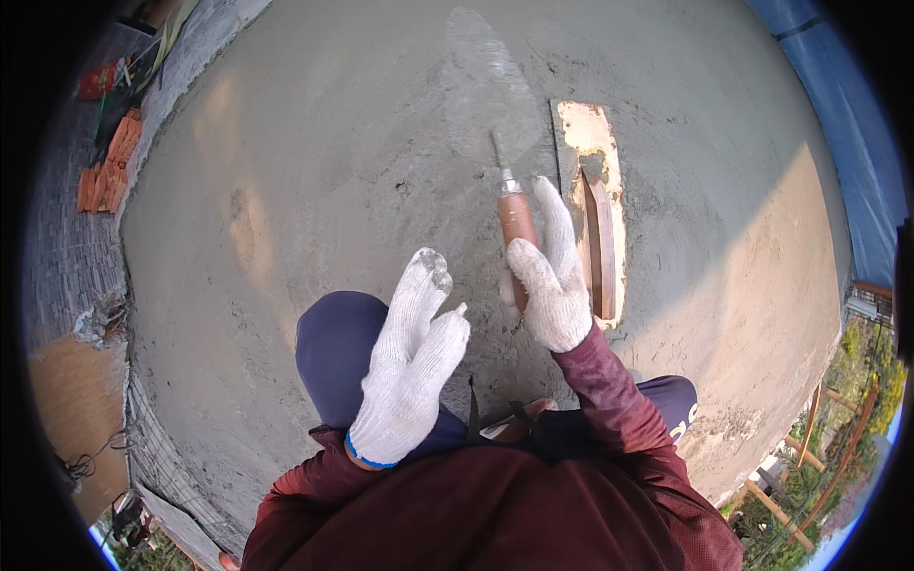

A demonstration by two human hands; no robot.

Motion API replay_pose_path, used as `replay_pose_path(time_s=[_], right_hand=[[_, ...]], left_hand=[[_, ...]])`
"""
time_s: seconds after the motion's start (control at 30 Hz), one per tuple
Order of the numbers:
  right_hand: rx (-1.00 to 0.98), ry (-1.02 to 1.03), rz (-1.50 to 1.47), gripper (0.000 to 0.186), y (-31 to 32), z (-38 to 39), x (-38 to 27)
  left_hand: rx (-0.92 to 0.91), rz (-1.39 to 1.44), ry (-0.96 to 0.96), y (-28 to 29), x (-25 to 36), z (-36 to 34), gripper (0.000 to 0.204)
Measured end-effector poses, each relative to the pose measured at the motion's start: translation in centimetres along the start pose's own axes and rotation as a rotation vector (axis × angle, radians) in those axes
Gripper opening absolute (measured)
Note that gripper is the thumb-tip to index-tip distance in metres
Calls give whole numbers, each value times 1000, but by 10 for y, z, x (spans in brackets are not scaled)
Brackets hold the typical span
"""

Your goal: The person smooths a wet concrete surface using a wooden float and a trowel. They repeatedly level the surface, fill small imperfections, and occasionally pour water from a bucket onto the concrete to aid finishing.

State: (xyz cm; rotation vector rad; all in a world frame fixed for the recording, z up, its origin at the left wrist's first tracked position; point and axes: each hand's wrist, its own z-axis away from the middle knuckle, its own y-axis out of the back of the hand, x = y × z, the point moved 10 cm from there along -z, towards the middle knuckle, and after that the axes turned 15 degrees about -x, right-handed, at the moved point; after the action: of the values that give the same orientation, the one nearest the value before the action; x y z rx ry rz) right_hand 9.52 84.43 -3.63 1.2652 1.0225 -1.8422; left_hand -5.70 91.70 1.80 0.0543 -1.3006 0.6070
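Observation:
My right hand, in a white knit glove, holds a pointed trowel by its wooden handle. The thumb lies across the handle and the index finger stretches forward. Ahead of the hand, the cement-smeared trowel blade is flat over the grey wet cement. Just right of the trowel, a rectangular hand float with a worn pale face and a wooden grip rests on the cement. My left hand, gloved with a blue cuff edge, is raised beside my left knee, its fingers apart and holding nothing.
Orange bricks are stacked beyond the slab's left edge, near a brown board. A blue sheet lines the right side. Wooden poles and plants stand at the lower right. My knees are bent over the cement.

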Motion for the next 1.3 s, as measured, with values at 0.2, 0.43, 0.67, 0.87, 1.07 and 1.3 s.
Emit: replay_pose_path(time_s=[0.2,0.43,0.67,0.87,1.07,1.3], right_hand=[[-237,422,622,81,-82,-3,-43],[579,-578,1185,85,269,31,136],[305,-404,1153,76,134,12,231],[-408,-308,1339,74,-43,-115,245],[-254,-140,1280,71,-84,-262,211],[-377,-314,1323,76,-37,-92,258]], left_hand=[[92,399,25,23,-24,-43,47],[-53,933,-409,98,38,-66,24],[34,963,-411,108,36,-51,35],[81,973,-396,145,32,-43,37],[-91,991,-314,145,38,-58,39],[1,1008,-369,180,39,-54,41]])
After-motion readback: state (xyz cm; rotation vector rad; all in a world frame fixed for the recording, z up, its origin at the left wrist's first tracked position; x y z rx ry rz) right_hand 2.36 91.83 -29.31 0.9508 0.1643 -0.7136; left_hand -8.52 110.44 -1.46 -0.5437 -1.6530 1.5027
